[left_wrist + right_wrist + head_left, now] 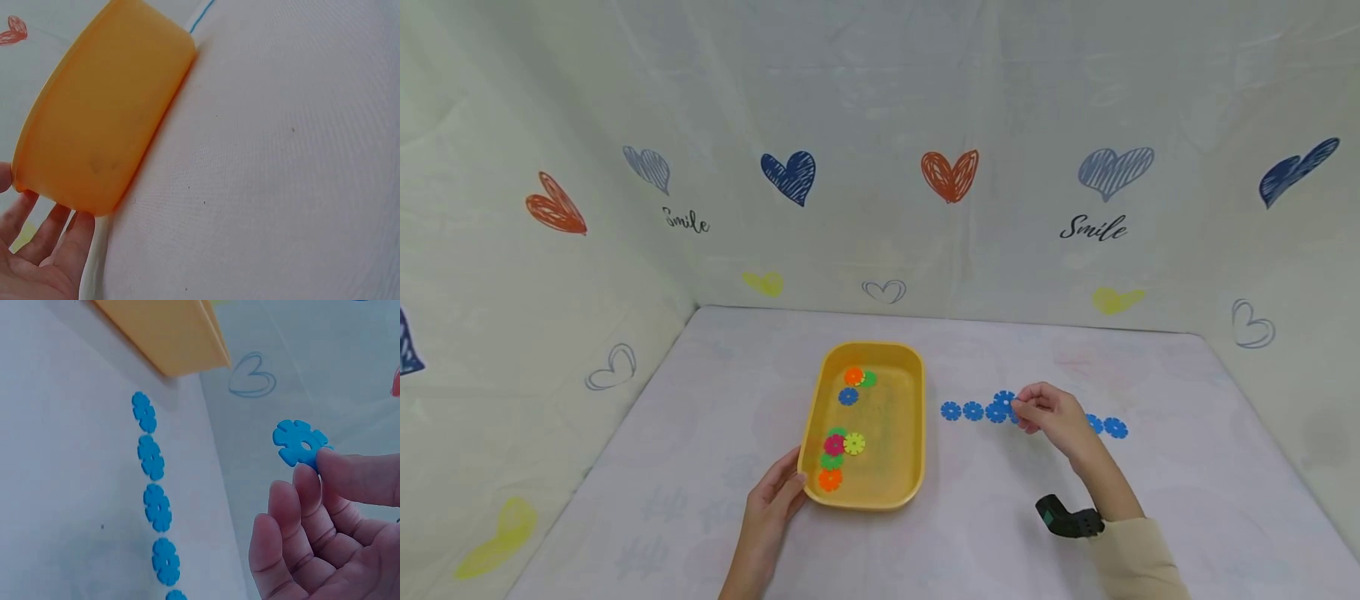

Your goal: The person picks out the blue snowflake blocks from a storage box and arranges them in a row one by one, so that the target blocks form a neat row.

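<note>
My left hand (769,504) grips the near left corner of a yellow plastic tray (891,433), the thumb at its rim and the fingers against the outer wall (106,112). Between thumb and forefinger, my right hand (1058,421) pinches a blue flower-shaped disc (289,440) with a notched edge and a hole in the middle. This disc is held above a row of similar blue discs (951,407) lying on the table right of the tray. Part of the row is hidden behind the right hand.
Inside the tray lie several loose discs: orange (831,480), yellow (854,438), pink (834,447), green (869,379) and one blue (848,392). A white cloth covers the table (985,533). Behind it hangs a pale curtain (865,242) printed with hearts. A black strap (1063,521) circles my right wrist.
</note>
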